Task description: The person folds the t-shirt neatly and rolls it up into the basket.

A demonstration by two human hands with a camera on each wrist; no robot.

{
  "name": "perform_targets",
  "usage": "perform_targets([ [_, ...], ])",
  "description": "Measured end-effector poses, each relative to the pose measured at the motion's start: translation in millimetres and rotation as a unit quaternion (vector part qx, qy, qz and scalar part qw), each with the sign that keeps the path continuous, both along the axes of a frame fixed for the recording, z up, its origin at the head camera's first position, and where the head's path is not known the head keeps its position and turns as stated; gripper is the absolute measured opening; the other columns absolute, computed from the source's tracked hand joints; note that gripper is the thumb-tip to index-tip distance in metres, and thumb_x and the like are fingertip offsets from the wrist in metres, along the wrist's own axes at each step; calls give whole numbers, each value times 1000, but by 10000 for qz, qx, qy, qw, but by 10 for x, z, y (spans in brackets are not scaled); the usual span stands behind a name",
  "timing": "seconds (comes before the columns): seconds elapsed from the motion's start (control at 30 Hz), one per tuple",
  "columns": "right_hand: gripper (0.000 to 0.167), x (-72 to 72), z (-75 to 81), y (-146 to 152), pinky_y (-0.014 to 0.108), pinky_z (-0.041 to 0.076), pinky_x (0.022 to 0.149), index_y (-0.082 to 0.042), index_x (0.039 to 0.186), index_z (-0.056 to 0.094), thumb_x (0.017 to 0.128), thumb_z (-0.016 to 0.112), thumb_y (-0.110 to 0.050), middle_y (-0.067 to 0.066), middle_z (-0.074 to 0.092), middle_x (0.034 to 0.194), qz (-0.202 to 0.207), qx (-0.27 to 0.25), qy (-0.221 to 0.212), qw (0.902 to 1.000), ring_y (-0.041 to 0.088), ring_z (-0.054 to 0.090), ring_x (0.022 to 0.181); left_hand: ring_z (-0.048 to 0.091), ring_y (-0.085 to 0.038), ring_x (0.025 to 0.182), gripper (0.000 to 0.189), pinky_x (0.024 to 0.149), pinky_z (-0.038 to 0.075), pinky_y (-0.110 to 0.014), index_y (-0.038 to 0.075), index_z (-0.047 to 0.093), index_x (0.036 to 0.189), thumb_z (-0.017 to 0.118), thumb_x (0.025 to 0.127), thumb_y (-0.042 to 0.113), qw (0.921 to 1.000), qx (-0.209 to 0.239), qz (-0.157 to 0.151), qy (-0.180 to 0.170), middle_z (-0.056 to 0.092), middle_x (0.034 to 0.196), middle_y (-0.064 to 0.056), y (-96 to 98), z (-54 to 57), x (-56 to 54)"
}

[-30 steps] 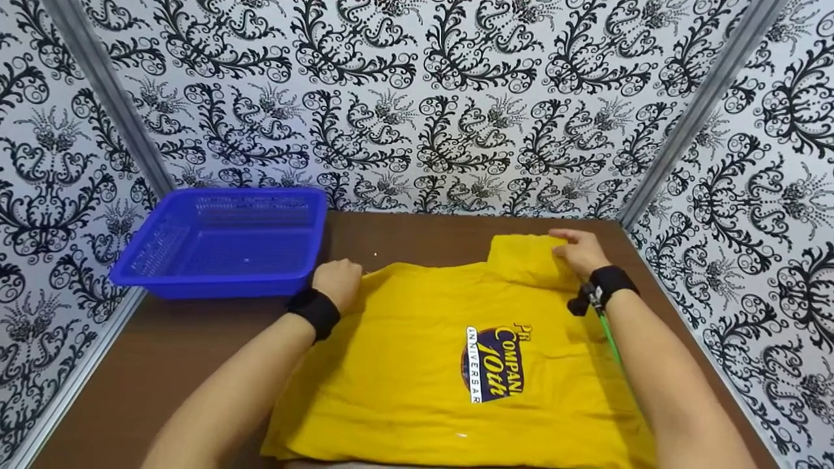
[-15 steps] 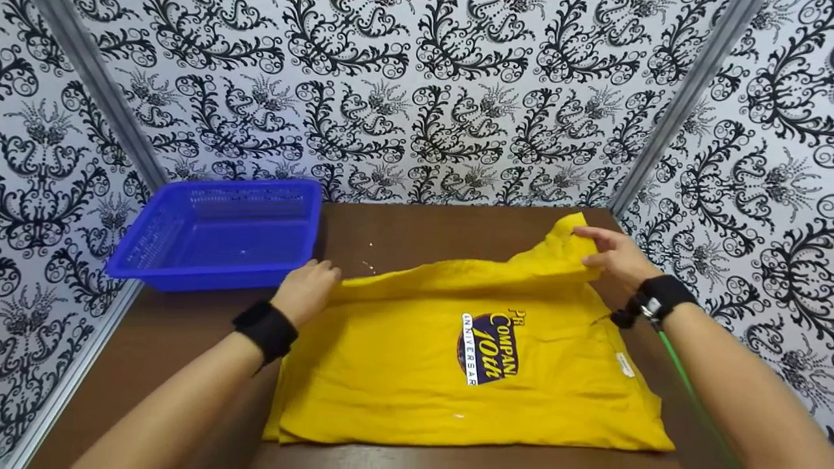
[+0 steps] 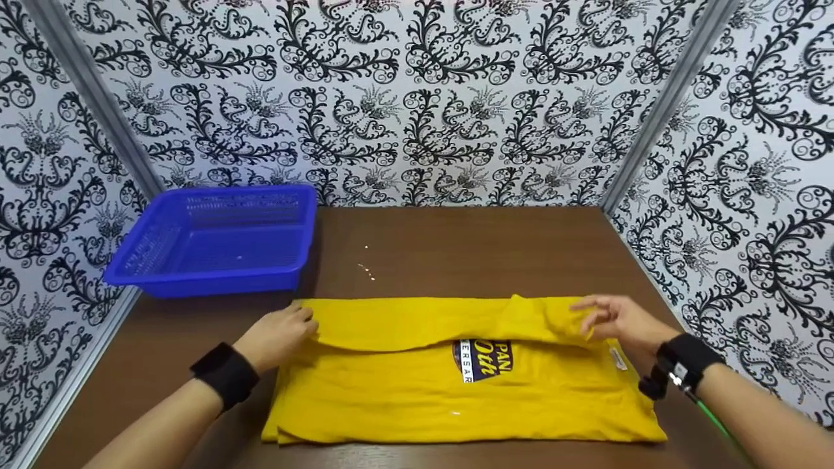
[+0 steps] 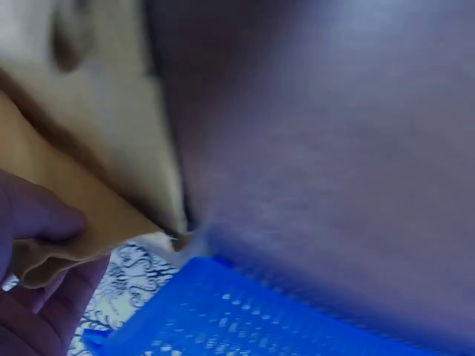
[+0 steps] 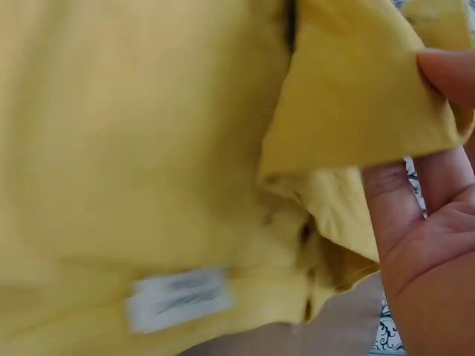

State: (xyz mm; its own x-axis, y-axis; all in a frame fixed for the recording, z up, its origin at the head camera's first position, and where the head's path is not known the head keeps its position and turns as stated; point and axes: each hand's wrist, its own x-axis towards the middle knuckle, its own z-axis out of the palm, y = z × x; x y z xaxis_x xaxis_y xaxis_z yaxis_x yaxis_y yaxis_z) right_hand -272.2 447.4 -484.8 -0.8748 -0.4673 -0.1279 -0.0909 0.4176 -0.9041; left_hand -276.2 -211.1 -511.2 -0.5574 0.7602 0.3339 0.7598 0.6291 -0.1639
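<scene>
A yellow T-shirt point(image 3: 404, 397) with a dark printed logo lies on the table, its far part folded over toward the person and covering the top of the print. At the fold's left end my left hand point(image 3: 280, 335) pinches the cloth between thumb and fingers, as the left wrist view also shows. My right hand point(image 3: 622, 322) pinches the sleeve end at the right, thumb above and fingers beneath in the right wrist view. A white label point(image 5: 179, 299) shows near the shirt's right edge.
A blue plastic basket point(image 3: 215, 280) stands at the back left of the brown table point(image 3: 456, 247). Patterned panels point(image 3: 449, 117) with grey metal posts close in the back and sides. Small white specks point(image 3: 367, 270) lie behind the shirt.
Both hands have drawn the shirt's far edge toward the person and lowered it, so the fold now covers part of the print. Bare table shows where the cloth was.
</scene>
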Motion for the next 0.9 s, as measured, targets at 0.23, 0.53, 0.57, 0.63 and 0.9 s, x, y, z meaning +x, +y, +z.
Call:
perform_targets([
  [0.23, 46, 142, -210, -16, 22, 58, 71, 22, 130, 58, 84, 59, 17, 2, 69, 92, 674, 66, 229, 9974, 6, 67, 82, 56, -19, 71, 19, 66, 56, -34, 11, 76, 82, 94, 82, 17, 9973, 174, 108, -706, 57, 78, -1, -170, -189, 32],
  [0.53, 66, 136, -117, -457, 32, 53, 74, 1, 133, 66, 96, 80, -51, 4, 68, 98, -281, 2835, 1207, 9509, 12, 59, 82, 55, -16, 72, 16, 65, 55, -35, 15, 71, 88, 87, 87, 10, 9938, 139, 240, -1079, 58, 81, 1, -175, -250, 22],
  [0.57, 69, 113, -109, -518, 35, 54, 78, 1, 133, 67, 95, 80, -55, 5, 71, 101, -392, 3089, 1306, 9413, 14, 61, 85, 56, -16, 73, 16, 67, 57, -35, 15, 71, 88, 86, 88, 9, 9937, 113, 222, -1092, 59, 82, 1, -173, -249, 20],
  [0.63, 69, 59, -108, -624, 40, 56, 82, 1, 129, 70, 93, 80, -57, 7, 74, 103, -485, 3440, 1490, 9258, 16, 64, 88, 58, -17, 75, 15, 69, 58, -36, 15, 72, 89, 84, 88, 7, 9936, 80, 145, -1114, 62, 83, 0, -166, -245, 12],
  [0.9, 18, -105, -119, -889, 32, 44, 62, -4, 91, 72, 98, 78, -21, 5, 65, 75, -172, 3874, 1736, 9053, 16, 52, 62, 65, -20, 76, 17, 81, 62, -45, 13, 75, 86, 79, 86, -3, 9948, 20, -6, -1017, 65, 81, 0, -146, -215, -23],
])
